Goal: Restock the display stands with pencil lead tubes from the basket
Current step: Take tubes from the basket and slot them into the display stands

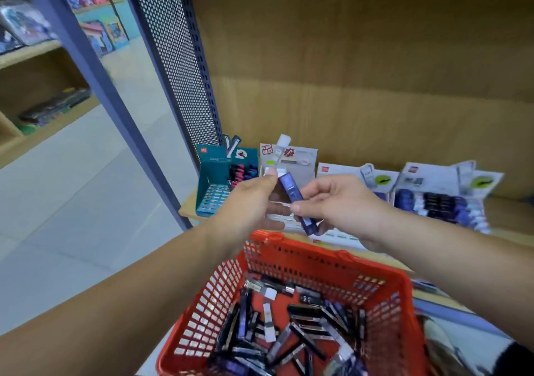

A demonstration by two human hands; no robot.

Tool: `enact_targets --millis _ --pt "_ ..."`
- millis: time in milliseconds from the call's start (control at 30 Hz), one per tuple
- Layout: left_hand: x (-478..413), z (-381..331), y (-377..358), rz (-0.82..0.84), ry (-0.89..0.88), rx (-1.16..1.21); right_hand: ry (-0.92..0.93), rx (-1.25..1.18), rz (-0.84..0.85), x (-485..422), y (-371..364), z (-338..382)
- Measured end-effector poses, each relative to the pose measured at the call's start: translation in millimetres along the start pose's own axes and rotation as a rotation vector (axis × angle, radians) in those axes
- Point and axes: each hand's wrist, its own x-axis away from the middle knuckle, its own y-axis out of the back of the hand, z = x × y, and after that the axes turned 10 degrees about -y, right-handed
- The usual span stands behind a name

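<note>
Blue lead tube pinched in right hand grip over red basket; left hand grip apart

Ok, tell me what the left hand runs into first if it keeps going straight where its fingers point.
Most likely the blue lead tube pinched in the right hand: the left hand's fingers point at it, nearly touching. Depth is unclear; the grey display stand lies behind.

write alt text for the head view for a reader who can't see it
Right hand pinches a blue pencil lead tube above a red basket of loose tubes, left hand close beside it. Display stands line the wooden shelf behind.
</note>
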Motion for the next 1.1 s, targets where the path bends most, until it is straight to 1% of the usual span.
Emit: enact_targets --millis 67,133,200,267,367,400,467,567,600,667,733,833,867,933,1000,1033,1100 --pt "9 3 -11 -0.057 -0.034 -0.050 -0.018 -0.058 -0.041 12 10 -5" --pt "16 4 -23 -0.036 -0.062 -0.121 -0.046 -0.132 -0.073 23 22 -8" --pt "23 4 -41 0.090 -0.063 -0.176 -0.071 -0.186 -0.113 32 35 -10" --pt "28 5 -65 0.209 -0.061 -0.186 -0.082 -0.205 -0.188 40 50 -15" --pt "25 6 -99 0.259 -0.047 -0.080 -0.105 -0.250 -0.268 49 74 -30" --pt "22 7 -110 0.270 -0.051 -0.055 -0.111 -0.259 -0.270 51 82 -36" --pt "16 11 -128 0.312 -0.068 -0.095 -0.117 -0.295 -0.247 55 99 -47" --pt "8 21 -151 0.431 -0.027 -0.159 -0.101 -0.410 -0.221 58 133 -60" --pt "4 24 -158 0.470 -0.008 -0.159 -0.091 -0.408 -0.224 58 145 -63" --pt "-4 30 -171 0.522 -0.005 -0.184 -0.085 -0.329 -0.221 59 167 -71" --pt "-11 37 -184 0.503 -0.093 -0.306 -0.105 -0.262 -0.237 58 180 -83" --pt "-24 50 -200 0.396 -0.235 -0.463 -0.127 -0.257 -0.283 53 190 -100" --pt "-29 53 -203 0.388 -0.292 -0.507 -0.128 -0.262 -0.277 52 193 -103" --pt "-38 58 -211 0.438 -0.373 -0.591 -0.114 -0.225 -0.224 52 204 -106" --pt "-42 61 -222 0.496 -0.351 -0.578 -0.074 -0.074 -0.182 54 219 -109" --pt "-44 63 -228 0.511 -0.332 -0.567 -0.059 0.014 -0.192 56 227 -112" --pt "-49 66 -239 0.517 -0.311 -0.560 -0.057 0.163 -0.288 59 245 -120"
